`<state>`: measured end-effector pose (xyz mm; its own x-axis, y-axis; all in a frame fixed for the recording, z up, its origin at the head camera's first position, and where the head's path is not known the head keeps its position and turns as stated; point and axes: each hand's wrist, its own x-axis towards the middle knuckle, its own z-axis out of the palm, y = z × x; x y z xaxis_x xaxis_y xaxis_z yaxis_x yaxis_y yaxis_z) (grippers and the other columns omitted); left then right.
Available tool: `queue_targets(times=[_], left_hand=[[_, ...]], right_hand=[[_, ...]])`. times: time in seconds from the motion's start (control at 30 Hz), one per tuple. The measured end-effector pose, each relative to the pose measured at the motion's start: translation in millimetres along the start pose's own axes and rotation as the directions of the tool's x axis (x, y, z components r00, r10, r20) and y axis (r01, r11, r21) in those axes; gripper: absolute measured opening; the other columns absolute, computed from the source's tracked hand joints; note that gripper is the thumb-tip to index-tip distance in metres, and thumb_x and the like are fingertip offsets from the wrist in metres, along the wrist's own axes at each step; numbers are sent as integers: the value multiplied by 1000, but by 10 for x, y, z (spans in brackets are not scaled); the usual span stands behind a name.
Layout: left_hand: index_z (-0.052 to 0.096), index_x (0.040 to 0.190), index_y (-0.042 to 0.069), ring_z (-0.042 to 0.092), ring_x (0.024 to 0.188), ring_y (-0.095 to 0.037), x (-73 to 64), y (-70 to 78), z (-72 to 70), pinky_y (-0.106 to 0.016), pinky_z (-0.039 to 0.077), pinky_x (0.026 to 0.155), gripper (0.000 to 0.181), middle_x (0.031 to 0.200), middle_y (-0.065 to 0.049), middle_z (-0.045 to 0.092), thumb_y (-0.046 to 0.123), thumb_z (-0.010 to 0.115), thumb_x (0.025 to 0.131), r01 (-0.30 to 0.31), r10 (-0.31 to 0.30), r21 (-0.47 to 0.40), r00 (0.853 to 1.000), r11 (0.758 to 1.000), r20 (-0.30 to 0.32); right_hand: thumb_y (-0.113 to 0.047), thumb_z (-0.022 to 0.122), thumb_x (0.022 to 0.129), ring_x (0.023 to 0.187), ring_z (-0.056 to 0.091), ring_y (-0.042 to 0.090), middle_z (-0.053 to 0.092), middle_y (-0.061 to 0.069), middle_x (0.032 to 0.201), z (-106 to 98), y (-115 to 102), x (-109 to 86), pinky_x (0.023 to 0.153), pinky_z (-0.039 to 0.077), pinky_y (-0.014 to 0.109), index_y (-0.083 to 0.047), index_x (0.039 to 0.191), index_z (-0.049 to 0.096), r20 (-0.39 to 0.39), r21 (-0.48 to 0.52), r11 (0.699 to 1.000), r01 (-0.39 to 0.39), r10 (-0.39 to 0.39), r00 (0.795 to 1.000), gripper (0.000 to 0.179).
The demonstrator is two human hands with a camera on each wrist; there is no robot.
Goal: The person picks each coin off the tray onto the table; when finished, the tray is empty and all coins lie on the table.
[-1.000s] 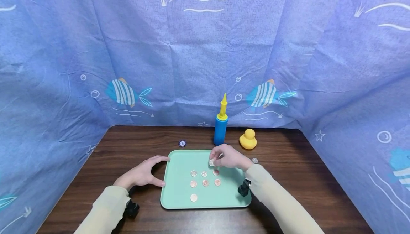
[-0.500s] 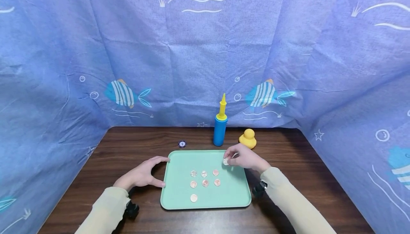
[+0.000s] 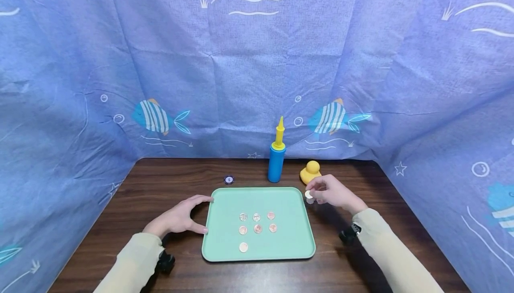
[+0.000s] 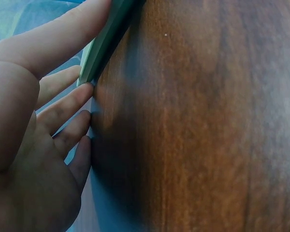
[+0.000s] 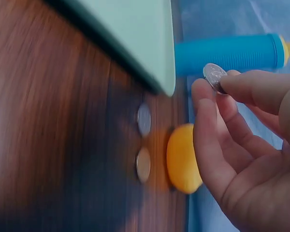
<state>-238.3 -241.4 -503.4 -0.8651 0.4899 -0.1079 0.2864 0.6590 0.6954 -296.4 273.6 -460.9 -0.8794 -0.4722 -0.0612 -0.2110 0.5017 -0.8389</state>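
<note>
My right hand (image 3: 332, 192) pinches a silver coin (image 5: 214, 76) between thumb and fingertip, just off the tray's upper right corner. Below it, two more coins lie on the table, one silver (image 5: 144, 119) and one more golden in tone (image 5: 143, 165). The mint-green tray (image 3: 289, 239) carries several coins: two rows of three, with a lone pale coin (image 3: 243, 247) nearer the front. At the tray's left side, my left hand (image 3: 178, 217) is spread, with thumb and fingertips touching the rim. Nothing is gripped by that hand.
Behind the tray stands a blue and yellow hand pump (image 3: 276, 159). A yellow rubber duck (image 3: 310, 172) sits right behind my right hand. A dark poker chip (image 3: 229, 179) lies past the tray's upper left. A blue fish-patterned cloth (image 3: 249, 88) hangs behind the wooden table (image 3: 176, 172).
The right hand has travelled rightward from over the tray to beyond its right edge, carrying the pinched coin. My left hand and the coins on the tray keep their places.
</note>
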Motion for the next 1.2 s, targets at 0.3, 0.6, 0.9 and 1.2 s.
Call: queue_targets(times=[0.3, 0.6, 0.9, 1.2], left_hand=[[49, 156, 15, 39, 149, -41, 0, -21, 10, -66, 35, 116, 94, 160, -14, 46, 47, 92, 79, 5, -5, 8, 1000, 1000, -4], [50, 156, 16, 37, 151, -41, 3, -17, 18, -66, 33, 117, 94, 161, -14, 44, 47, 93, 78, 24, -24, -4, 1000, 1000, -6], [50, 156, 16, 35, 151, -43, -7, 2, 6, -68, 32, 117, 92, 162, -15, 43, 45, 92, 80, 21, -21, -5, 1000, 1000, 0], [50, 156, 15, 36, 150, -43, -13, 8, 3, -68, 33, 116, 92, 161, -15, 44, 43, 93, 80, 5, -5, -2, 1000, 1000, -3]], right_hand=[[-5, 70, 99, 89, 72, 28, 70, 14, 99, -199, 171, -149, 76, 63, 43, 4, 111, 72, -66, -9, 998, -66, 65, 996, 15], [1, 75, 93, 81, 70, 23, 70, 11, 91, -285, 417, -211, 68, 60, 34, 4, 107, 72, -101, -46, 994, -95, 90, 991, 14], [7, 77, 86, 68, 59, 12, 68, 3, 80, -290, 604, -229, 59, 50, 26, 1, 96, 75, -123, -201, 978, -53, 28, 992, 12], [6, 79, 82, 70, 58, 12, 68, -1, 78, -249, 601, -217, 62, 48, 27, -5, 90, 76, -149, -347, 937, -37, -17, 989, 14]])
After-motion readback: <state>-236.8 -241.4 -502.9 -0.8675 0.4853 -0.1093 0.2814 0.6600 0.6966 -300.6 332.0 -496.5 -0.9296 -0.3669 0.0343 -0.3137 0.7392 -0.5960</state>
